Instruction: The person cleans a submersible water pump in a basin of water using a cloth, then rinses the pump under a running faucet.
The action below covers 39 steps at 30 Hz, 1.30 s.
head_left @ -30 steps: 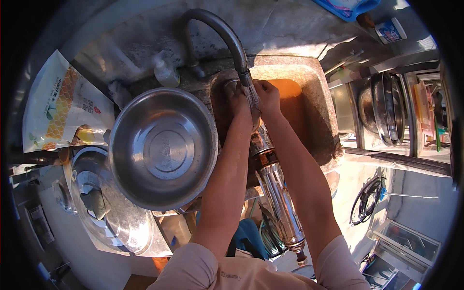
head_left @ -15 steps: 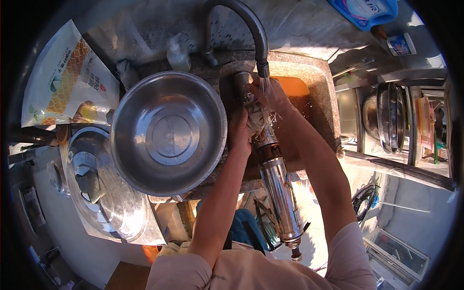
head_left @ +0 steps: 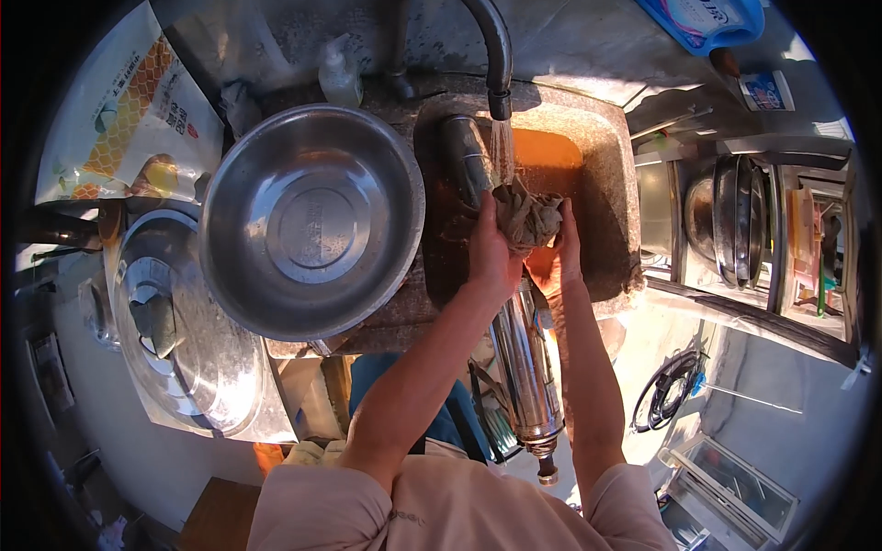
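Observation:
A crumpled, wet grey-brown rag [head_left: 528, 220] is bunched between both hands over the stone sink [head_left: 617, 188]. My left hand [head_left: 494, 255] grips it from the left, my right hand [head_left: 564, 255] from the right. Water falls from the dark curved faucet [head_left: 499, 64] just above the rag. Beneath my hands a long shiny metal cylinder [head_left: 525, 367] leans across the sink's front edge, its dark narrower end [head_left: 466, 151] inside the sink and its other end toward my body. My hands and the rag hide its middle.
A wide steel basin [head_left: 220, 230] rests on the left of the sink, near a pump bottle [head_left: 340, 78]. Farther left are a large metal lid [head_left: 184, 367] and a white printed bag [head_left: 129, 110]. Pans [head_left: 735, 220] stand on a rack at right; a coiled black hose [head_left: 666, 390] lies below.
The rag has come off the cylinder and is gathered up between both hands. My right hand has moved down and right, away from the cylinder's upper end. The whole view has shifted slightly.

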Each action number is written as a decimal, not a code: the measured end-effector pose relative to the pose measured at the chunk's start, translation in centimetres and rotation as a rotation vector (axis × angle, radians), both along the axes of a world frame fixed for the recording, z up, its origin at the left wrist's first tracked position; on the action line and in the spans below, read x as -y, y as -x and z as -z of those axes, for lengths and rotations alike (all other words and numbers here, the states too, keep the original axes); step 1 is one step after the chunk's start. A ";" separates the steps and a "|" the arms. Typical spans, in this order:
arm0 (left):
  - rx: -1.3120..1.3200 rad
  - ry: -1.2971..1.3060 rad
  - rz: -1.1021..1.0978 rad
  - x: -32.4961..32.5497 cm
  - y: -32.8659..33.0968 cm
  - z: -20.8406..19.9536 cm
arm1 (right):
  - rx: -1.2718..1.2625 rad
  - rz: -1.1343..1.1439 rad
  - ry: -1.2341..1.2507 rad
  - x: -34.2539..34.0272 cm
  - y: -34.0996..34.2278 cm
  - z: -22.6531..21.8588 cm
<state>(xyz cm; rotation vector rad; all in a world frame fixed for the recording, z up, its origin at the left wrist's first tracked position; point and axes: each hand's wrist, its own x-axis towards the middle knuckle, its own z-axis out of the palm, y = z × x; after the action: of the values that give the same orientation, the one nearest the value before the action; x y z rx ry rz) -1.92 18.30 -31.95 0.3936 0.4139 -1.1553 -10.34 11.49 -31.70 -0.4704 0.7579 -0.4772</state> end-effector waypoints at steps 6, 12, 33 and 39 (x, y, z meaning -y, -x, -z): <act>0.607 -0.295 0.302 -3.0 6.0 -1.2 | -0.179 0.274 0.163 0.7 10.4 3.9; 0.766 -0.444 0.225 -6.2 8.6 3.5 | -0.194 0.355 0.028 -4.4 8.4 -3.3; 0.430 -0.489 0.213 -5.2 7.8 1.7 | -0.466 -0.027 0.540 -6.6 7.7 0.6; 1.098 -0.747 0.087 -3.3 6.4 5.4 | -0.636 -0.017 0.884 -4.4 4.5 3.1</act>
<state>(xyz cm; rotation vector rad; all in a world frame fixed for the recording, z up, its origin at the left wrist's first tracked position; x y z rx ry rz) -8.29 21.62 -37.35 1.6034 -0.1740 -0.6740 -14.85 15.85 -34.79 -1.5005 1.1316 -0.6467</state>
